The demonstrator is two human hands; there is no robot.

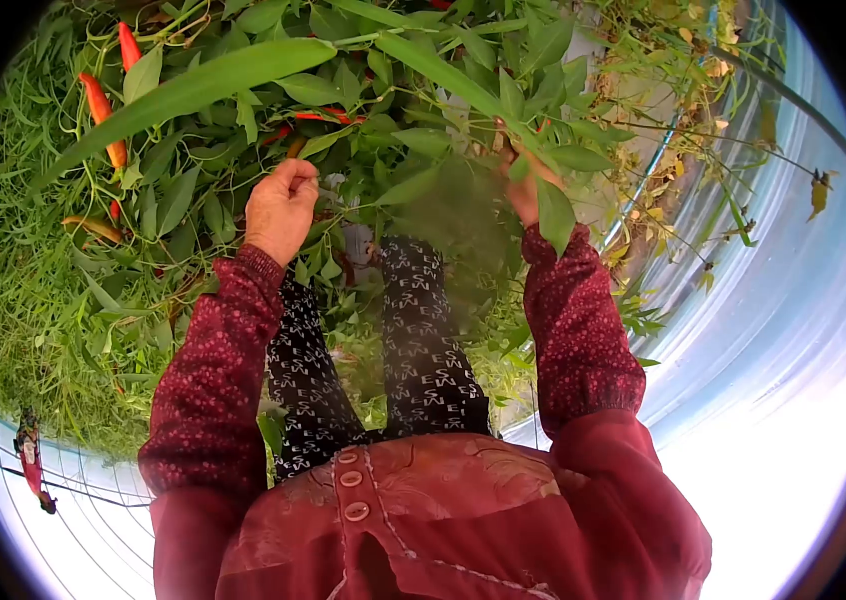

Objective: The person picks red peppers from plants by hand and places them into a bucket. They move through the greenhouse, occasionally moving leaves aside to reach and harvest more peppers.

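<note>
Head view: "EW"-printed trousers (423, 330)

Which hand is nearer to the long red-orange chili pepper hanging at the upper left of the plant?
Left. The left hand, closed among the leaves, is right of and below the chili pepper. The right hand is far across the plant, partly hidden by leaves.

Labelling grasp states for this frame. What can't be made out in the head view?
- Left hand: fist closed among the leaves; whatever is in its grip is hidden by the fingers.
- Right hand: mostly covered by leaves; grip unreadable.
- Red peppers: stems lost in foliage.
- Feet and ground: hidden by plants and patterned trousers.
</note>
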